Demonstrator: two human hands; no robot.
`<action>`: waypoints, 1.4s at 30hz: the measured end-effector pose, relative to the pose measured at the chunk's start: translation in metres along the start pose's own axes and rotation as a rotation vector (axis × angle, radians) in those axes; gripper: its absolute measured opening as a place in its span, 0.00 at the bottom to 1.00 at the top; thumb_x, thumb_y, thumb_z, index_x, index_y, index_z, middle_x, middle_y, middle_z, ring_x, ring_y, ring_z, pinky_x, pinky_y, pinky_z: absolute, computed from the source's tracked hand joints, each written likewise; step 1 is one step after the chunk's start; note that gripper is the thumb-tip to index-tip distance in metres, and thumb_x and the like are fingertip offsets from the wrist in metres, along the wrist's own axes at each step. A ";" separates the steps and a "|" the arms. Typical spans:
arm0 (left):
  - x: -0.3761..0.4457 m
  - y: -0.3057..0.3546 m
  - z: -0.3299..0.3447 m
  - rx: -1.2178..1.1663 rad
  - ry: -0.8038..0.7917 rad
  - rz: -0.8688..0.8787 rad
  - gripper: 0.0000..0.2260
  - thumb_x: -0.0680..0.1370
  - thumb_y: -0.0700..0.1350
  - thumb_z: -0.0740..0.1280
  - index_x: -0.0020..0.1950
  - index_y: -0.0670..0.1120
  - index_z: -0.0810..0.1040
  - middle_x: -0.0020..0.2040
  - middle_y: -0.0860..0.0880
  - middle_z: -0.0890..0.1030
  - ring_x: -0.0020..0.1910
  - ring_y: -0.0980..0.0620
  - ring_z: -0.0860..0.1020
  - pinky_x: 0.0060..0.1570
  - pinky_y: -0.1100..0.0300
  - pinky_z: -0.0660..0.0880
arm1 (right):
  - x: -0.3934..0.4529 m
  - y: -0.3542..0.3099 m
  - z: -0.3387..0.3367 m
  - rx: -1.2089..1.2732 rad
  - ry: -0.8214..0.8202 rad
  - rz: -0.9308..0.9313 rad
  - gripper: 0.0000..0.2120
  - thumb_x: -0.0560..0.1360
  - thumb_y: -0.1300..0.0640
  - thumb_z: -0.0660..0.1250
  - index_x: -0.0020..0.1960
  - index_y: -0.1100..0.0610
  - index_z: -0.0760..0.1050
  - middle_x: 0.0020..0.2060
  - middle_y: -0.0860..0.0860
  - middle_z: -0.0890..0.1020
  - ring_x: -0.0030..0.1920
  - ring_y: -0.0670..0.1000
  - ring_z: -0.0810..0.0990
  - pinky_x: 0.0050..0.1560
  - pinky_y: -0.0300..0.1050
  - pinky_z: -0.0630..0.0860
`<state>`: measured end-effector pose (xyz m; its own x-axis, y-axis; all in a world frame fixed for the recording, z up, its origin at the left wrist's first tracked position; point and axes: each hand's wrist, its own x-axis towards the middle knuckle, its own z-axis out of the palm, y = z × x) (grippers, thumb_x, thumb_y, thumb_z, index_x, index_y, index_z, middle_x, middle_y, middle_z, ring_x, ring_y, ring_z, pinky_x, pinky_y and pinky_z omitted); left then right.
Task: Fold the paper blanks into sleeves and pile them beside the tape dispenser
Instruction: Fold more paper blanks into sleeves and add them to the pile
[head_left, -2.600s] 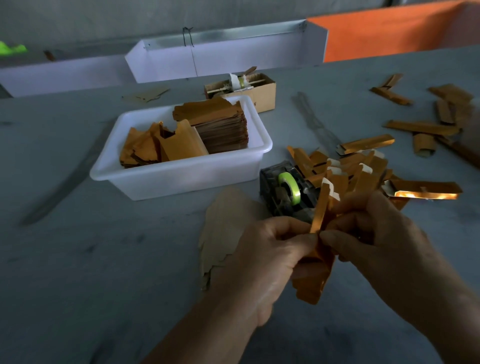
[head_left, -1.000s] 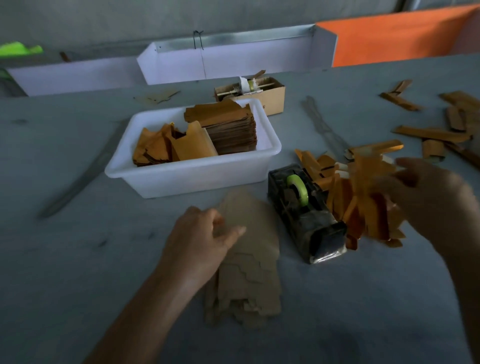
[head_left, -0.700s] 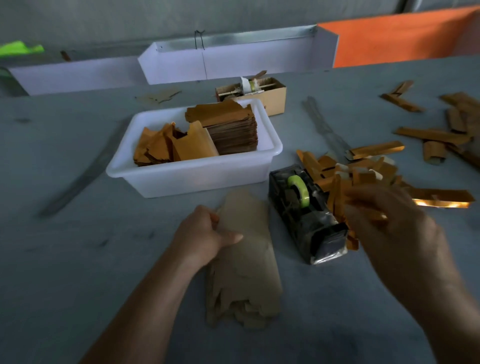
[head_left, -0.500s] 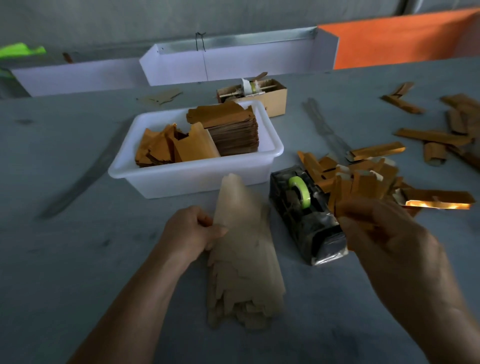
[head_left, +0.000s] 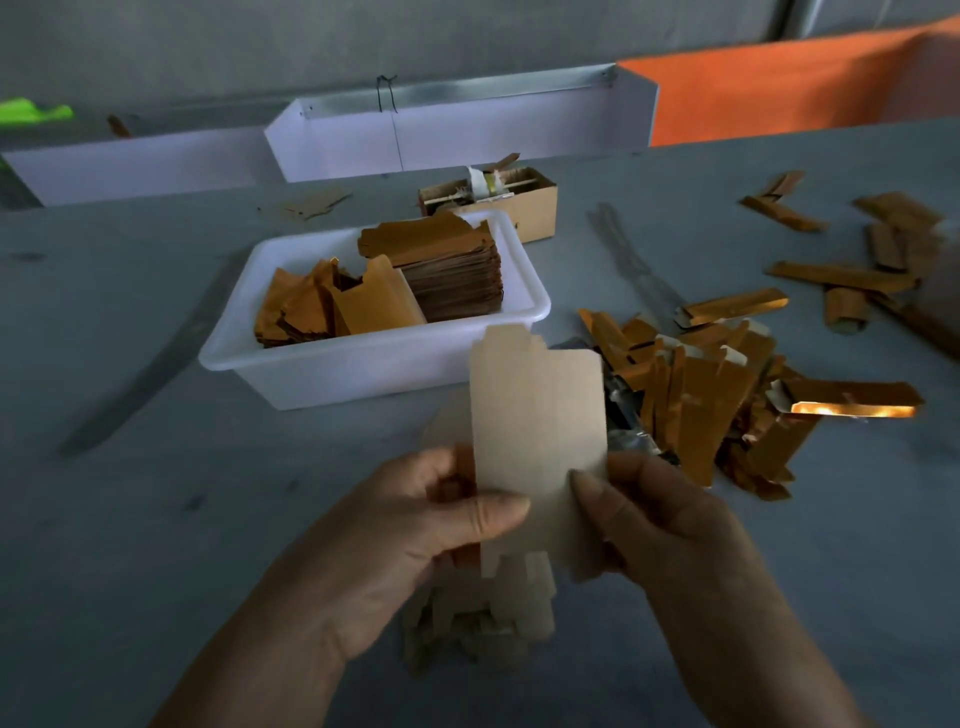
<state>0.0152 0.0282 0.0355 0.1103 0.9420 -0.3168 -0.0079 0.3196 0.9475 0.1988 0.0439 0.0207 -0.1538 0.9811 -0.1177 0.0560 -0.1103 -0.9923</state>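
Note:
I hold one flat paper blank (head_left: 537, 426) upright, its pale back toward me. My left hand (head_left: 415, 535) pinches its lower left edge with thumb on the front. My right hand (head_left: 670, 525) pinches its lower right edge the same way. Below my hands a stack of flat blanks (head_left: 483, 623) lies on the table. The tape dispenser (head_left: 623, 415) is mostly hidden behind the held blank. A pile of folded gold sleeves (head_left: 711, 395) lies just right of the dispenser.
A white tub (head_left: 374, 364) with more blanks stands behind my hands. A small cardboard box (head_left: 530, 208) sits behind the tub. Loose folded sleeves (head_left: 841, 275) lie scattered at the far right. White trays (head_left: 467, 135) line the back of the grey table (head_left: 130, 519).
My right hand dropped a folded sleeve on the pile and came back. My left hand lifted one blank off the stack, and now both hands hold it upright.

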 end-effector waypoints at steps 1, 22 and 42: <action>0.001 0.000 0.005 -0.004 -0.026 0.020 0.19 0.66 0.47 0.76 0.57 0.48 0.82 0.54 0.44 0.84 0.56 0.46 0.81 0.58 0.48 0.75 | 0.000 0.000 0.000 0.028 0.013 0.012 0.17 0.61 0.43 0.66 0.42 0.52 0.81 0.35 0.48 0.82 0.36 0.48 0.79 0.43 0.55 0.78; 0.011 -0.013 0.050 0.158 0.375 0.167 0.09 0.67 0.48 0.73 0.46 0.54 0.82 0.38 0.53 0.85 0.38 0.55 0.83 0.38 0.56 0.80 | -0.019 0.008 0.009 -0.478 0.174 -0.366 0.15 0.68 0.56 0.73 0.43 0.45 0.67 0.37 0.41 0.79 0.31 0.38 0.78 0.28 0.27 0.71; -0.012 -0.003 0.044 0.089 0.028 0.084 0.08 0.78 0.45 0.66 0.52 0.46 0.83 0.50 0.33 0.81 0.46 0.41 0.79 0.53 0.36 0.74 | -0.009 -0.003 -0.012 0.040 0.003 -0.050 0.19 0.63 0.42 0.66 0.47 0.53 0.80 0.40 0.48 0.84 0.42 0.46 0.83 0.41 0.43 0.80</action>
<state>0.0580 0.0114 0.0386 0.0855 0.9680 -0.2361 0.0725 0.2303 0.9704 0.2123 0.0370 0.0249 -0.1523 0.9860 -0.0681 0.0092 -0.0675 -0.9977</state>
